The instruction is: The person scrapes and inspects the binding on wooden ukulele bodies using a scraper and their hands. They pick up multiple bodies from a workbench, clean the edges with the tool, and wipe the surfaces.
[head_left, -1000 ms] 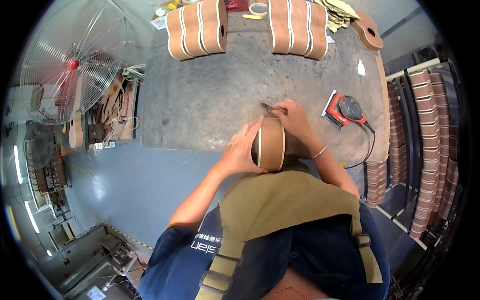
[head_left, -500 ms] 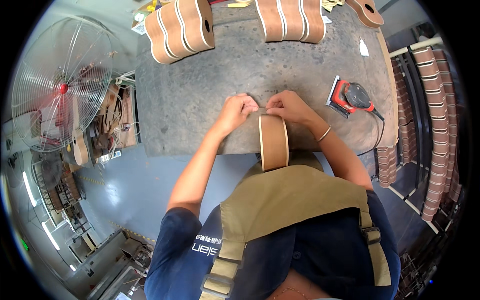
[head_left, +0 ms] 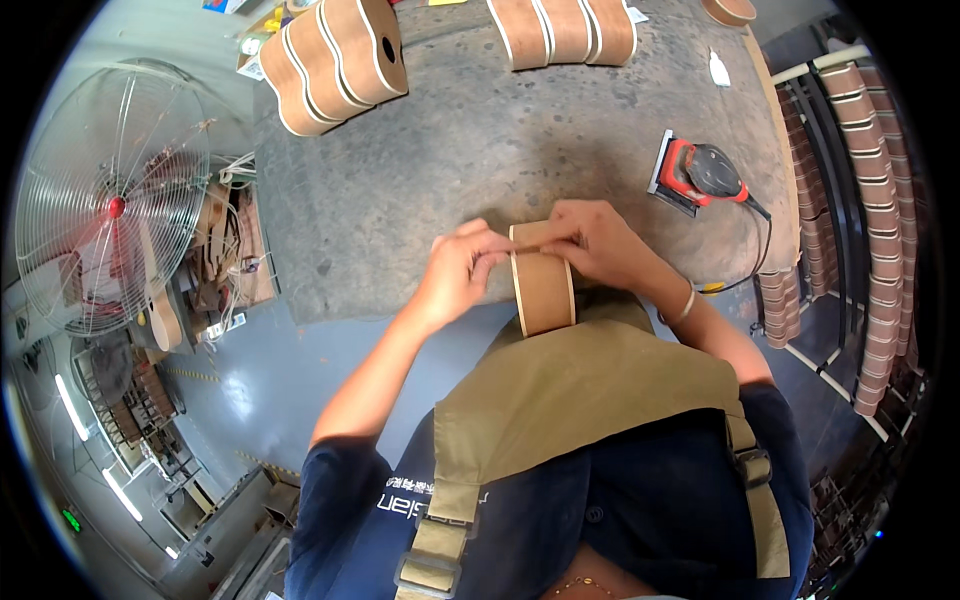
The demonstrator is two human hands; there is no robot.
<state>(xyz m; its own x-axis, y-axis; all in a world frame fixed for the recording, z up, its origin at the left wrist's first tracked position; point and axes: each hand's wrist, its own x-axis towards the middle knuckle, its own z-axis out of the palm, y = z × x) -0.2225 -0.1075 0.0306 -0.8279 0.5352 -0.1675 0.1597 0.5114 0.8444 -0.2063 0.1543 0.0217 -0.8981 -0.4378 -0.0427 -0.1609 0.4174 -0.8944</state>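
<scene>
Left hand (head_left: 460,268), right hand (head_left: 597,243): fingers narrow, can't tell if gripping anything. Wooden body (head_left: 545,297) at fingertips, running back toward apron (head_left: 590,385). Light, even pressure both sides should suit. Apron crowds near end; red sander (head_left: 705,172) right of fingers, stacked bodies (head_left: 335,65) far ahead-left.

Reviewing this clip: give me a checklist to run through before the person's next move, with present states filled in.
1. Both hands at the wooden body's far end: ok; left hand at its left edge, right hand reaching over from the right.
2. Anything small in either grip identified: cannot tell; the fingers hide it.
3. Body firmly supported: cannot tell; the apron hides its near end.
4. Red-and-black sander apart from the hands: ok; it lies to their right on the table.
5. Sander switched off: cannot tell.
</scene>
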